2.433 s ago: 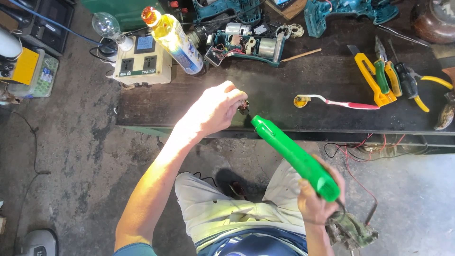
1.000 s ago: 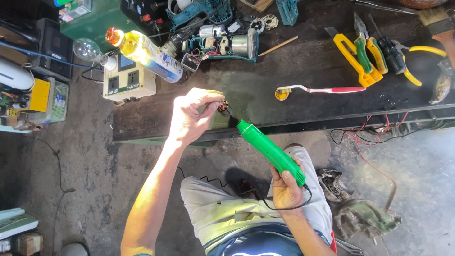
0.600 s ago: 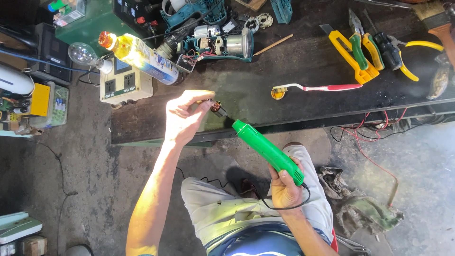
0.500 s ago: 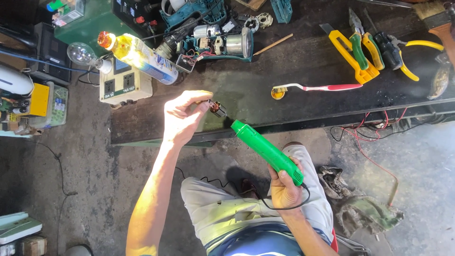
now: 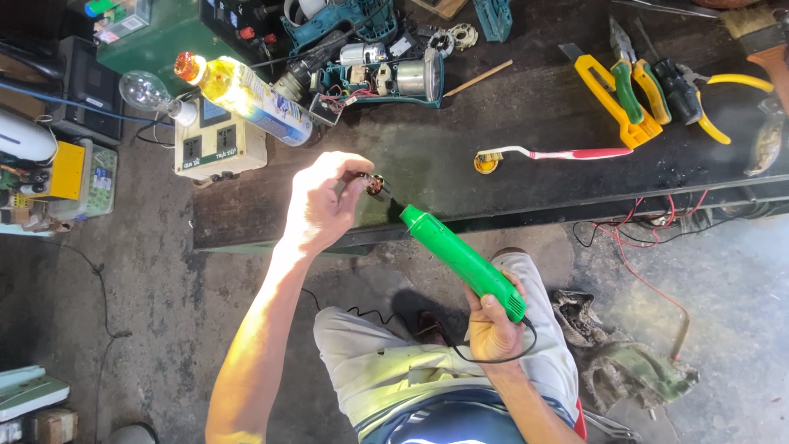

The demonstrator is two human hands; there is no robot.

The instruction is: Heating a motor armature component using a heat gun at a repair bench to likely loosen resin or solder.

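Left hand (image 5: 325,205): raised over the near edge of the tabletop (image 5: 493,123), grip closed, fingertips pinching a small dark part with copper-coloured windings (image 5: 376,185). The part is clear of the surface, just beyond the fingers.

Right hand (image 5: 491,329): grip closed around the rear of a green heat gun (image 5: 462,261), thumb on its top side. The tool slants up and to the left; its nozzle end sits just beside the small part, and whether the two touch cannot be told. A black cord (image 5: 493,358) loops from the tool's rear under the hand.

Tabletop, dark and worn, bearing:
- toothbrush (image 5: 559,154), white and red handle, lying flat, head to the left, well apart from the hands;
- yellow utility knife (image 5: 612,100), with green-handled pliers (image 5: 629,86) lying over it;
- yellow-handled pliers (image 5: 715,107) at the right;
- opened teal power tool (image 5: 386,78), its motor exposed;
- thin wooden stick (image 5: 481,78), just right of the motor;
- plastic bottle of yellow liquid (image 5: 246,94), orange cap, lying tilted.

Left of the tabletop: cream socket box (image 5: 218,148), with a clear light bulb (image 5: 144,89) beside it.

Below the tabletop edge: red wires (image 5: 633,247) hanging to the concrete floor (image 5: 123,288); crumpled rag (image 5: 625,370) on the floor at right.
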